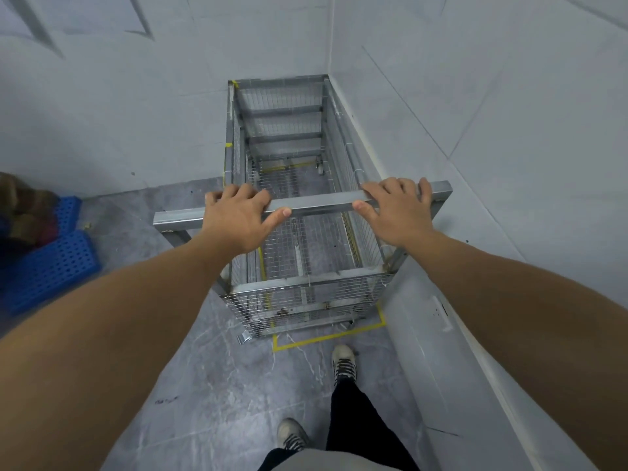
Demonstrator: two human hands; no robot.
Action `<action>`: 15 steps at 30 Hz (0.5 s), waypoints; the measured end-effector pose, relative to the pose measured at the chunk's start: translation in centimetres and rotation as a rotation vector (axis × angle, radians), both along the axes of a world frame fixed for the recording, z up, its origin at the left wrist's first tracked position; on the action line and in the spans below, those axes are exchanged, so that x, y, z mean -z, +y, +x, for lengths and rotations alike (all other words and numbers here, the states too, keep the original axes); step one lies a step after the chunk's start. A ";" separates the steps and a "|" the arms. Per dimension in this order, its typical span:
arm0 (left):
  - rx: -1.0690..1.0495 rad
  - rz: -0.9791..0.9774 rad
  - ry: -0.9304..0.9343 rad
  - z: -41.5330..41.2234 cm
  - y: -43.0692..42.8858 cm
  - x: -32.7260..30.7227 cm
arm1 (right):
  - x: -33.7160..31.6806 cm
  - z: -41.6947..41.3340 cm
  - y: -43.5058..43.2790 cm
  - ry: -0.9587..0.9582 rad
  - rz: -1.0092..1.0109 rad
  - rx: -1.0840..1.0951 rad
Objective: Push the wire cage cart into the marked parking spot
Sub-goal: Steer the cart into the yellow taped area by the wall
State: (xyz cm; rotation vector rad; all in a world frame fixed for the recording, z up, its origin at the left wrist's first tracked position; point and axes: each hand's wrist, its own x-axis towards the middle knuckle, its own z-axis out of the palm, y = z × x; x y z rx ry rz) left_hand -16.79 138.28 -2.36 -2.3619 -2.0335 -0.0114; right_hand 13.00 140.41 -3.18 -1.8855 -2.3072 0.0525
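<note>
Gripping cart handle (306, 202), hands (238, 219), wall (475, 130) right, blue crates (51, 260) left

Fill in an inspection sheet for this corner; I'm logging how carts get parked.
Surface: grey marbled floor, scuffed.
Job's things: wire cage cart, empty, far end in the wall corner; yellow tape outline shows behind its near end.
Clutter: blue plastic crates at left, with a blurred brownish heap on them.
Hands: left hand and right hand both on the cart's top bar.
Cables: nothing seen.
Surroundings: pale walls ahead and at right; wall socket low on the right.
</note>
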 end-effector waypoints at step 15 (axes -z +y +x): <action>0.062 -0.038 -0.103 -1.0 0.0 0.0 | 0.0 -4.4 -1.0 -0.007 0.021 -0.064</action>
